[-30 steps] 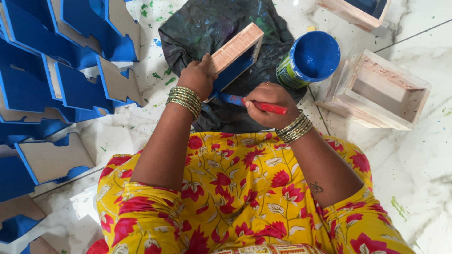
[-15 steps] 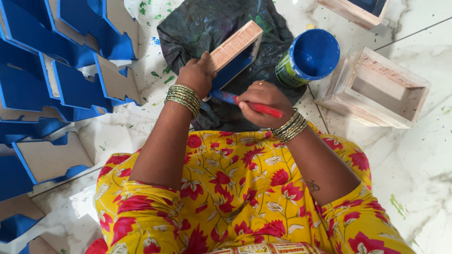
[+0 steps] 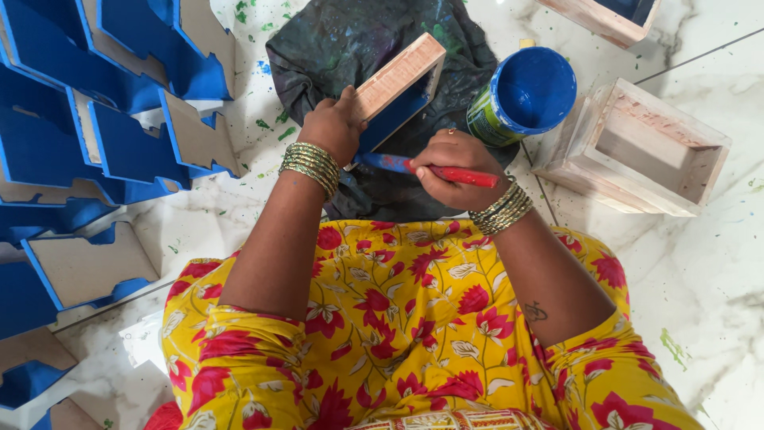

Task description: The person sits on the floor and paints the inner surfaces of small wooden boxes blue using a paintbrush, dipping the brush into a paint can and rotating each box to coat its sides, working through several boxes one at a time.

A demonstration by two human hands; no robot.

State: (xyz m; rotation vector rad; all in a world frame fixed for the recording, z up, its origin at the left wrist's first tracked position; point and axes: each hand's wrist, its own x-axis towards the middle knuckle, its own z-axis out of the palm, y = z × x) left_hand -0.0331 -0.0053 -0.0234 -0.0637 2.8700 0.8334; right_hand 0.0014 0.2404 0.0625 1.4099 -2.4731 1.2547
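A stack of blue-painted boxes [image 3: 103, 119] lies at left, the left hand [image 3: 338, 127] grips the half-painted wooden box [image 3: 398, 84] over the dark cloth [image 3: 334, 48], the right hand [image 3: 454, 167] clasps a red-handled brush [image 3: 446, 171], and bare boxes [image 3: 645, 147] wait at right.

**Wooden box and brush in hand**

The small rectangular wooden box [image 3: 398, 84], bare pale wood outside and blue inside, stands tilted on its edge over a dark paint-stained cloth. The red-handled paintbrush [image 3: 446, 170] lies nearly level, its blue tip at the box's lower side.
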